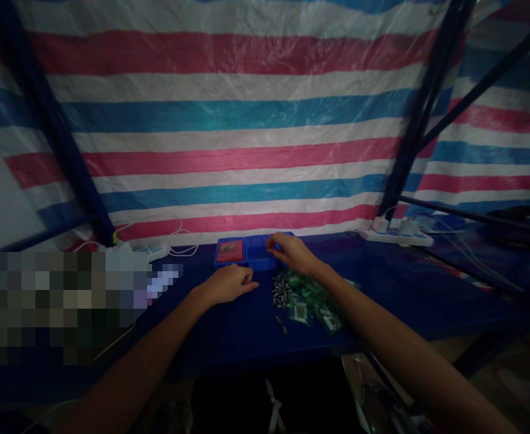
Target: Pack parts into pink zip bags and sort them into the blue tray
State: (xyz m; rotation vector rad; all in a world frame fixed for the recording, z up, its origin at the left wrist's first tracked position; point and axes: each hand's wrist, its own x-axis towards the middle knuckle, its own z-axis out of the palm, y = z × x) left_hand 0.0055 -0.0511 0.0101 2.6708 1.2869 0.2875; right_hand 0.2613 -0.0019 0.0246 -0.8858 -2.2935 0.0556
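My left hand [229,283] rests low over the blue table, its fingers curled and thumb and forefinger close together; whatever they may hold is hidden. Further forward, my right hand [294,252] hovers over the blue bins [260,258], fingertips pinched together on something too small to make out. The leftmost bin contains a flat red piece [230,251] with a small dull item on it. Below the right hand lies a heap of small dark and silvery metal parts [281,292]. Clear greenish plastic bags [301,311] sit beside the heap, partly behind my right forearm. A few loose parts [281,325] lie nearer me.
A white power strip [398,235] with plugs stands at the back right. White cables [182,238] and another strip [156,251] lie at the back left. Blue metal posts [61,138] frame a striped plastic sheet [246,114]. The left side of the table is pixelated.
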